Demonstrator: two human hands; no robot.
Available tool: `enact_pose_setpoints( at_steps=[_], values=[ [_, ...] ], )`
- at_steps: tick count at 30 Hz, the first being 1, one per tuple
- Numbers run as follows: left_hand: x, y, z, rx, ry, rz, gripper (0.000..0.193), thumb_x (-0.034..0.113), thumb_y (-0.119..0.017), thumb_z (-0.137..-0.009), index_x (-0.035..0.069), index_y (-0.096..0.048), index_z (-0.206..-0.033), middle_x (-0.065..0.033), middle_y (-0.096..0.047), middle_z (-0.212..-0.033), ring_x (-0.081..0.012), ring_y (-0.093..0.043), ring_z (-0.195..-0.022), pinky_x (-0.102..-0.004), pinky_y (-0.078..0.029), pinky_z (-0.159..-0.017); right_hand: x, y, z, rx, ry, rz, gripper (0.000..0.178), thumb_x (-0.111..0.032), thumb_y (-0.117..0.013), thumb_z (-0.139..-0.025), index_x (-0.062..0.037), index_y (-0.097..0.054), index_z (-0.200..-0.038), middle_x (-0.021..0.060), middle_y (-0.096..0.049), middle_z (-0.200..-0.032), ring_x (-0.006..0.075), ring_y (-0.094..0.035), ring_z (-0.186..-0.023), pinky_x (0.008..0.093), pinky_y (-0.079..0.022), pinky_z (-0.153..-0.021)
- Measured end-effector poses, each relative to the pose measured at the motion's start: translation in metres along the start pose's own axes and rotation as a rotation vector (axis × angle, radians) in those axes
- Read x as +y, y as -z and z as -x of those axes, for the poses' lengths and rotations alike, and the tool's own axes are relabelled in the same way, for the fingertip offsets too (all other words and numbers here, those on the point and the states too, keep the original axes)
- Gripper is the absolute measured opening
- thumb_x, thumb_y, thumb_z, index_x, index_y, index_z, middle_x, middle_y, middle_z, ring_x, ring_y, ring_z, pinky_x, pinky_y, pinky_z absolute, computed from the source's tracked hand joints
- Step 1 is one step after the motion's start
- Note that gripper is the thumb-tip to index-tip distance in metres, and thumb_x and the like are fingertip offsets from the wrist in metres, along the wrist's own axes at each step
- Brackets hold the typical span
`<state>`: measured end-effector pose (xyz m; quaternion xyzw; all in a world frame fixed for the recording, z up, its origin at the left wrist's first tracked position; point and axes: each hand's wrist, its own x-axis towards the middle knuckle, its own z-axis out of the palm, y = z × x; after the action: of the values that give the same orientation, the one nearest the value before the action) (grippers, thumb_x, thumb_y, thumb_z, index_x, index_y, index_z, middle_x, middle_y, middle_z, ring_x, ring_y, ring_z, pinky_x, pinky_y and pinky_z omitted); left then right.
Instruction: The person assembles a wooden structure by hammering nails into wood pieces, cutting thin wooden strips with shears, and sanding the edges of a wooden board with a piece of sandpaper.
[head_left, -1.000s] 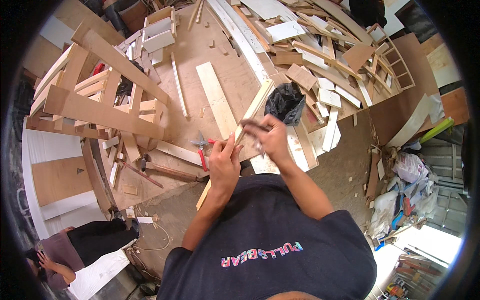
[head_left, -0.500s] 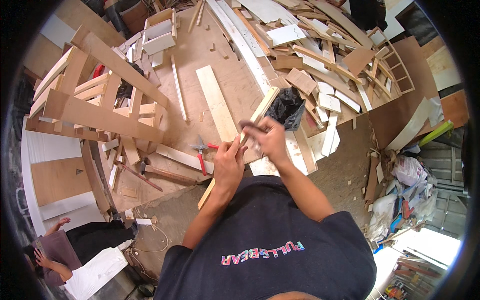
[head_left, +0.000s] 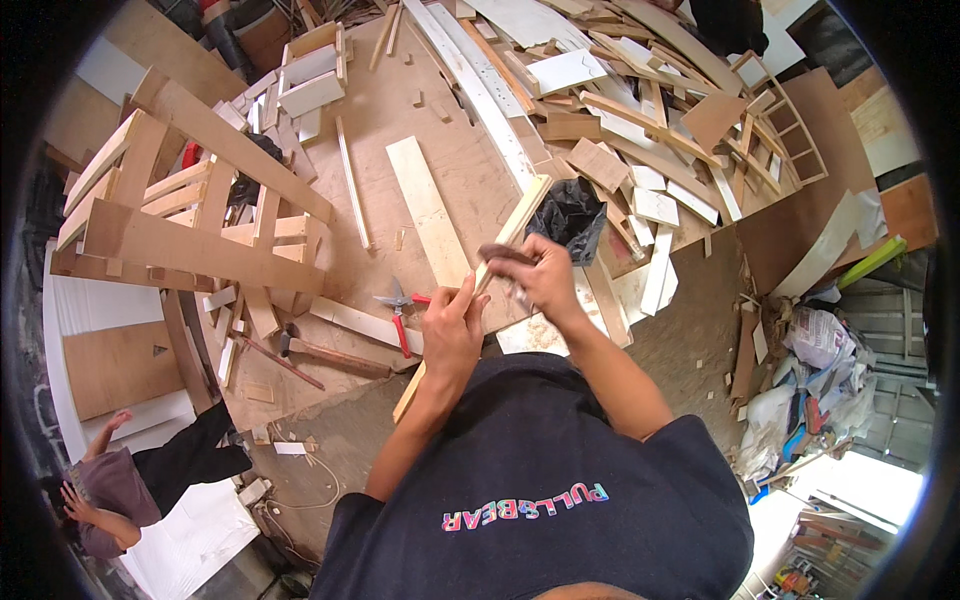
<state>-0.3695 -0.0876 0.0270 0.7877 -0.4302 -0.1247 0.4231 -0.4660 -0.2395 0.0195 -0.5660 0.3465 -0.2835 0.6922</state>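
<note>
A long pale wooden strip [head_left: 524, 210] slants from under my left forearm up toward the far right. My left hand [head_left: 452, 328] is closed around its middle, the thumb along the wood. Just above that grip, my right hand [head_left: 548, 284] presses a dark brown piece [head_left: 502, 255] against the strip; it looks like folded sandpaper. Part of this piece is hidden by my fingers. Left of my left hand lie red-handled cutters [head_left: 402, 322] with open blades. A flat pale board [head_left: 428, 212] rests on the worktable [head_left: 375, 130] beyond my hands.
A black plastic bag [head_left: 566, 220] stands right of the strip. Wood offcuts [head_left: 650, 130] pile up at the far right. A hammer [head_left: 335, 352] lies near the front edge, and a wooden frame [head_left: 205, 245] stands at the left. Another person [head_left: 120, 490] is at the lower left.
My hands keep their grips on the strip, with the brown piece shifted only slightly along it. The view has moved a little, and the other person at the lower left has moved a leg.
</note>
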Motion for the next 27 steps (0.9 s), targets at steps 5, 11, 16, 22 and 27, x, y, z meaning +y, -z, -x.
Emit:
enact_pose_setpoints(
  at_steps=[5, 11, 16, 22, 27],
  values=[
    [0.001, -0.003, -0.002, 0.006, -0.025, -0.023, 0.037, 0.013, -0.076, -0.096, 0.000, -0.072, -0.130, -0.0209, -0.067, -0.090, -0.0358, -0.068, -0.076, -0.0460, -0.054, -0.069, 0.015, 0.007, -0.008, 0.124, -0.022, -0.017, 0.035, -0.015, -0.092, -0.084, -0.0049, -0.060, -0.074, 0.0044, -0.068, -0.070, 0.0081, -0.064, -0.058, 0.0259, -0.051, -0.048],
    [-0.003, -0.010, 0.001, -0.019, 0.004, -0.014, 0.036, 0.014, -0.075, -0.096, 0.000, -0.072, -0.129, -0.0216, -0.068, -0.090, -0.0362, -0.069, -0.076, -0.0460, -0.054, -0.068, 0.015, 0.020, -0.023, 0.161, -0.002, -0.016, 0.035, -0.019, -0.094, -0.082, -0.0042, -0.063, -0.075, 0.0048, -0.069, -0.070, 0.0079, -0.063, -0.058, 0.0268, -0.051, -0.049],
    [-0.005, -0.009, 0.003, -0.050, 0.004, -0.031, 0.036, 0.015, -0.075, -0.096, 0.001, -0.072, -0.129, -0.0218, -0.068, -0.089, -0.0364, -0.070, -0.077, -0.0460, -0.054, -0.068, 0.018, 0.014, -0.019, 0.146, 0.005, 0.000, 0.037, -0.021, -0.094, -0.082, -0.0050, -0.061, -0.073, 0.0060, -0.069, -0.069, 0.0078, -0.063, -0.057, 0.0263, -0.050, -0.048],
    [-0.004, -0.011, 0.000, -0.017, -0.001, -0.008, 0.035, 0.015, -0.076, -0.096, 0.001, -0.073, -0.128, -0.0209, -0.069, -0.090, -0.0357, -0.069, -0.076, -0.0452, -0.054, -0.068, 0.015, 0.000, 0.003, 0.097, -0.089, 0.041, 0.035, -0.018, -0.092, -0.084, -0.0043, -0.060, -0.076, 0.0072, -0.070, -0.070, 0.0084, -0.064, -0.056, 0.0251, -0.050, -0.048],
    [0.001, -0.007, -0.005, 0.008, -0.053, -0.023, 0.035, 0.014, -0.076, -0.095, 0.002, -0.073, -0.128, -0.0199, -0.070, -0.088, -0.0321, -0.070, -0.073, -0.0423, -0.054, -0.067, 0.012, 0.012, -0.012, 0.223, -0.061, -0.053, 0.036, -0.019, -0.095, -0.081, -0.0019, -0.063, -0.079, 0.0060, -0.069, -0.070, 0.0086, -0.061, -0.054, 0.0256, -0.050, -0.048]
  ],
)
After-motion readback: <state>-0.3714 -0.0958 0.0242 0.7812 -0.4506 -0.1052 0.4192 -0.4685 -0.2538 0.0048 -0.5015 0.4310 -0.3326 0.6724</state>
